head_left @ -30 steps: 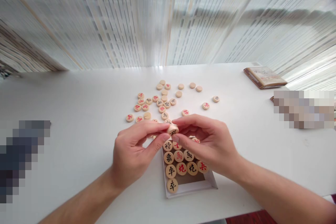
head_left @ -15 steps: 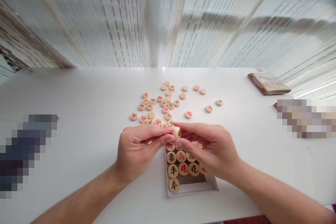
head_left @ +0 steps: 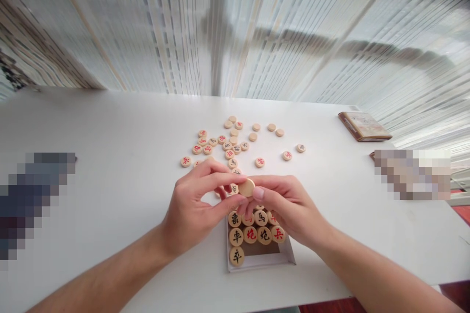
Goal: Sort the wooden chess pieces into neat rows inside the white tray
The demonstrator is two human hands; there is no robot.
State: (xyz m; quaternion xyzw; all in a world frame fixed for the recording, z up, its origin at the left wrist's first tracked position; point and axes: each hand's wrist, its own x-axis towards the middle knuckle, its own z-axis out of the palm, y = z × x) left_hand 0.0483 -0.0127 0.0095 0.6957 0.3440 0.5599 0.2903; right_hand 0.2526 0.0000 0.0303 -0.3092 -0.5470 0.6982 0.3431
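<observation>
A round wooden Chinese chess piece (head_left: 246, 188) is held up between my two hands, its plain blank face toward me. My left hand (head_left: 194, 203) pinches it from the left between thumb and fingers. From the other side, the thumb and fingers of my right hand (head_left: 292, 208) grip it too. Right below lies an open white box (head_left: 262, 268) with several pieces in rows, black and red characters upward; my right hand hides part of it. A black-lettered piece (head_left: 237, 256) sits alone in the nearest row.
Several loose pieces, such as a red-lettered one (head_left: 260, 162), lie scattered beyond my hands on the white table (head_left: 110, 156), some face down. A brown-edged box (head_left: 365, 126) lies at the far right. Blurred-out items are at both sides. A striped curtain (head_left: 147, 24) hangs behind.
The held piece has turned in my fingers: a black character partly showed before, and its blank face shows now. My left fingers have spread a little, and the view has tilted slightly.
</observation>
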